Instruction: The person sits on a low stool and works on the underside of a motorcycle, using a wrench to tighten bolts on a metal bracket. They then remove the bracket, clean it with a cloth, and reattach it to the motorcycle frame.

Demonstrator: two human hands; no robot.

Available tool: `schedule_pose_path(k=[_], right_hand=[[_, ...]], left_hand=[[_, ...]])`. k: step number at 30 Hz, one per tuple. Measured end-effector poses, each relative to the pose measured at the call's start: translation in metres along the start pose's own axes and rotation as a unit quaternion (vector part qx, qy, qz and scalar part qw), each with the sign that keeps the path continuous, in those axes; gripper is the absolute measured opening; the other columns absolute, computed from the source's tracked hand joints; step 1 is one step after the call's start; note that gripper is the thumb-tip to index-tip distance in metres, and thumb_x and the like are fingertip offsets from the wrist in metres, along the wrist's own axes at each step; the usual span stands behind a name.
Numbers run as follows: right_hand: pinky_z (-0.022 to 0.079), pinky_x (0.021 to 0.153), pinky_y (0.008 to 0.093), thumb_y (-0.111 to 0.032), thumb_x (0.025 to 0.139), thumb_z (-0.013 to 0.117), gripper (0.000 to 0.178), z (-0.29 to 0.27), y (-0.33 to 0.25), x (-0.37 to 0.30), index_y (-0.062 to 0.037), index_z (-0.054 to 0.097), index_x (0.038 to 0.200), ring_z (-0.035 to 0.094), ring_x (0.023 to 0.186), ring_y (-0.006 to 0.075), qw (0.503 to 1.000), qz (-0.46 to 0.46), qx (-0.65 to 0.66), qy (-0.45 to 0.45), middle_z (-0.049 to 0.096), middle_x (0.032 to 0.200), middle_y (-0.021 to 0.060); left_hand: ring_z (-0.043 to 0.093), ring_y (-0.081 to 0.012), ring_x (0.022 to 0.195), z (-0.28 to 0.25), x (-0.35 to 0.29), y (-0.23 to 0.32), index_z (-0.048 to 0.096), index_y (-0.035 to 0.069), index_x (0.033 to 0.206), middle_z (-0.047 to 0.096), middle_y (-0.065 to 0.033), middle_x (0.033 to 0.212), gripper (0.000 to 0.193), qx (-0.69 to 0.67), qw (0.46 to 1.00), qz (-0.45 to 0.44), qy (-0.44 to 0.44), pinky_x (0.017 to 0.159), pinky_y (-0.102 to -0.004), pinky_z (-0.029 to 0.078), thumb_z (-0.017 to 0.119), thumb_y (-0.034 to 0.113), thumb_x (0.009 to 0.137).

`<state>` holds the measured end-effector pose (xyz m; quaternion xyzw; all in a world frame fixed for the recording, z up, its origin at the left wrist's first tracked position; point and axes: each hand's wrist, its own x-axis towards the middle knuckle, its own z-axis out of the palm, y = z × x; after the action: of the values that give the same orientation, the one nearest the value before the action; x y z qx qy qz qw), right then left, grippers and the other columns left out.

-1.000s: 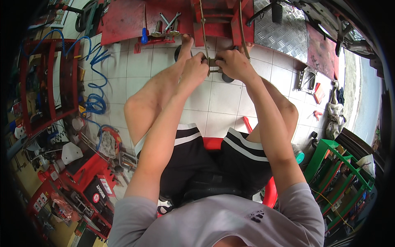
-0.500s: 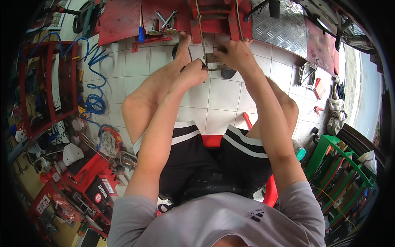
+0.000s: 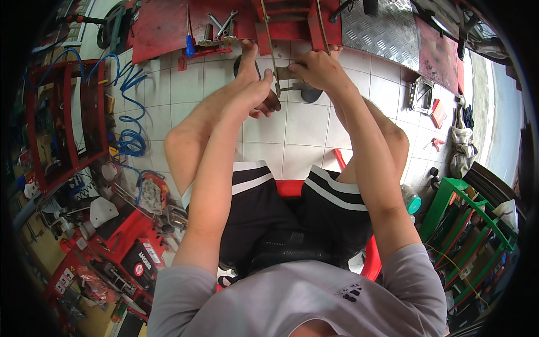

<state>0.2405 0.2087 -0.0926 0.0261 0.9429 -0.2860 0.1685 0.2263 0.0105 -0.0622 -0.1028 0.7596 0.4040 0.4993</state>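
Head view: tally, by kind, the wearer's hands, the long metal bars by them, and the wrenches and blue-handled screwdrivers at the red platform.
Hands: 2
Long metal bars: 2
Wrenches: 2
Blue-handled screwdriver: 1
Total: 7

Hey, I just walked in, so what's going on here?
A seated person is working with both hands on a metal frame in front of a red platform. The right hand grips a brownish crosspiece at the frame's near end. The left hand is by the end of the left bar, thumb raised; whether it touches isn't clear. A blue-handled screwdriver and wrenches lie farther off, to the left.
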Motion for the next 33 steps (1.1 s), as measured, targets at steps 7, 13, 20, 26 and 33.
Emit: schedule_pose_path(k=[7,13,20,26,33], right_hand=[[0.055,0.079,0.0429,-0.040,0.089,0.064,0.032,-0.002,-0.002,-0.001,-0.0119,0.077,0.094,0.071,0.085,0.0336,1.000,0.017,0.014,-0.006,0.073,0.086,0.0152],[0.055,0.078,0.0424,-0.040,0.089,0.064,0.032,-0.002,-0.002,-0.001,-0.0114,0.077,0.094,0.071,0.085,0.0332,1.000,0.011,0.020,0.000,0.073,0.086,0.0152],[0.055,0.078,0.0413,-0.041,0.088,0.065,0.032,-0.001,-0.001,0.000,-0.0117,0.077,0.093,0.071,0.085,0.0323,1.000,0.016,0.026,0.003,0.073,0.087,0.0142],[0.055,0.079,0.0408,-0.042,0.089,0.064,0.033,-0.003,-0.003,-0.001,-0.0123,0.077,0.094,0.071,0.087,0.0317,1.000,0.023,0.013,-0.003,0.073,0.089,0.0128],[0.047,0.086,0.0445,-0.050,0.090,0.060,0.042,-0.001,-0.007,-0.002,-0.0127,0.078,0.093,0.069,0.090,0.0318,0.994,-0.047,-0.092,0.024,0.074,0.088,0.0131]], left_hand=[[0.066,-0.0245,0.066,-0.008,-0.004,0.006,0.011,0.022,0.151,0.068,-0.0191,0.093,0.059,0.010,1.000,-0.004,-0.019,0.061,-0.0351,0.050,0.029,0.054,0.104],[0.061,-0.0203,0.085,-0.002,0.004,-0.003,0.048,0.011,0.127,0.063,-0.0091,0.102,0.066,-0.044,0.994,0.084,0.047,0.080,-0.0380,0.045,0.025,0.066,0.100],[0.065,-0.0208,0.090,-0.008,0.000,0.002,0.047,0.007,0.133,0.062,-0.0106,0.110,0.073,-0.042,0.994,0.085,0.056,0.086,-0.0379,0.045,0.023,0.068,0.100],[0.067,-0.0185,0.079,-0.005,-0.005,-0.002,0.041,0.008,0.143,0.061,-0.0106,0.115,0.072,-0.033,0.998,0.046,0.000,0.086,-0.0368,0.043,0.025,0.064,0.101],[0.061,-0.0155,0.085,-0.005,0.003,-0.017,0.049,0.015,0.138,0.064,-0.0024,0.102,0.067,-0.080,0.997,0.012,-0.018,0.082,-0.0354,0.039,0.036,0.067,0.097]])
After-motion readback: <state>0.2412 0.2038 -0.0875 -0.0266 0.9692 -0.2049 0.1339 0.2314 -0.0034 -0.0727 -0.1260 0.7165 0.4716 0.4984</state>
